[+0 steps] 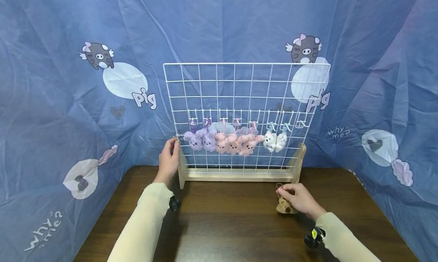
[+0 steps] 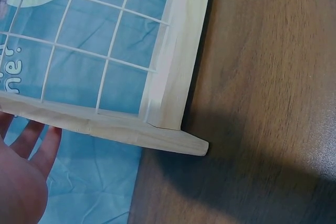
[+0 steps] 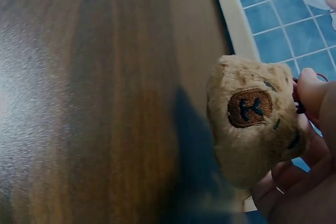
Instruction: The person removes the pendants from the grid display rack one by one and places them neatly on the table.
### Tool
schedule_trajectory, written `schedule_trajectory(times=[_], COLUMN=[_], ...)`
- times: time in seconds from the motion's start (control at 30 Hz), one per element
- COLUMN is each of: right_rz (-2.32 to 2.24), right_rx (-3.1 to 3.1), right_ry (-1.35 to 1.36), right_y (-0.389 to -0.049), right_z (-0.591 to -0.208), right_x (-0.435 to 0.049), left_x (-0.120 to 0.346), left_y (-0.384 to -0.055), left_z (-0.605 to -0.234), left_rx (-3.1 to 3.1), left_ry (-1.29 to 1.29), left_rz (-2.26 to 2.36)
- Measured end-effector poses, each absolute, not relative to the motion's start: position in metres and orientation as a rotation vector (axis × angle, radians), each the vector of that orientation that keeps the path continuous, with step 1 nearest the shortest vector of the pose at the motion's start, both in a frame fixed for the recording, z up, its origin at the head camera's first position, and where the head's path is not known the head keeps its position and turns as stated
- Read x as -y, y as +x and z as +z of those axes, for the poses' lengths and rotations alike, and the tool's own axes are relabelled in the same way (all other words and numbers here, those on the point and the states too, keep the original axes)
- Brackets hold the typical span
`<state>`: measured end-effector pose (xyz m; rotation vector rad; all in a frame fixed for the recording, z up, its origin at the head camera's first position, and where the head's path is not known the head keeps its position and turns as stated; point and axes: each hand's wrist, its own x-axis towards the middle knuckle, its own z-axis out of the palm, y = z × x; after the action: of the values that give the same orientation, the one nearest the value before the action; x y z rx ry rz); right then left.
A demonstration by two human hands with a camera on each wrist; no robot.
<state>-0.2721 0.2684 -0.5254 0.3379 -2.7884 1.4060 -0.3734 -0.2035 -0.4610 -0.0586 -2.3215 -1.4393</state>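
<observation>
My right hand (image 1: 301,199) pinches the cord loop (image 1: 279,185) of a brown plush bear keychain (image 3: 239,148) between thumb and fingers. The bear hangs over the table in front of the rack's right foot, its stitched dark-brown snout showing in the right wrist view. At the left, my left hand (image 1: 168,161) holds the wooden side post (image 2: 79,121) of a white wire display rack (image 1: 239,176), thumb in front and fingers reaching behind it. On the rack's hooks hang purple plush keychains (image 1: 195,141), pink plush keychains (image 1: 248,146) and white plush keychains (image 1: 270,141).
A bare hook (image 1: 301,124) sticks out at the right end of the row. The rack stands toward the back of a brown wooden table (image 1: 226,224). Blue printed cloth (image 1: 222,22) surrounds the back and sides.
</observation>
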Motion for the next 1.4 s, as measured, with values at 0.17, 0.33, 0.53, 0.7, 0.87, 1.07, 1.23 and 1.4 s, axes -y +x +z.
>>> schedule_trajectory(times=[0.17,0.33,0.53,0.7,0.87,1.07,1.23,1.4], right_rz=[1.407,1.391,1.261,1.164,1.117,1.076,0.991,0.939], right_rx=[2.842,2.848,2.886,2.9,2.89,2.914,2.95,2.99], right_ry=[0.302,0.36,0.47,0.528,0.556,0.532,0.474,0.395], right_y=[-0.272,-0.273,-0.275,-0.274,-0.272,-0.27,-0.27,-0.269], right_z=[-0.534,-0.54,-0.545,-0.545,-0.543,-0.543,-0.541,-0.533], right_x=[-0.267,-0.267,-0.27,-0.27,-0.269,-0.27,-0.269,-0.268], left_x=[0.203,0.203,0.203,0.204,0.203,0.203,0.203,0.204], left_y=[-0.374,-0.374,-0.374,-0.375,-0.374,-0.374,-0.373,-0.373], left_z=[-0.461,-0.461,-0.461,-0.46,-0.459,-0.46,-0.462,-0.462], left_rx=[2.317,2.311,2.314,2.314,2.308,2.309,2.304,2.312], left_ry=[-0.045,-0.042,-0.043,-0.043,-0.046,-0.056,-0.066,-0.071], left_rz=[-1.442,-1.44,-1.446,-1.445,-1.451,-1.436,-1.435,-1.442])
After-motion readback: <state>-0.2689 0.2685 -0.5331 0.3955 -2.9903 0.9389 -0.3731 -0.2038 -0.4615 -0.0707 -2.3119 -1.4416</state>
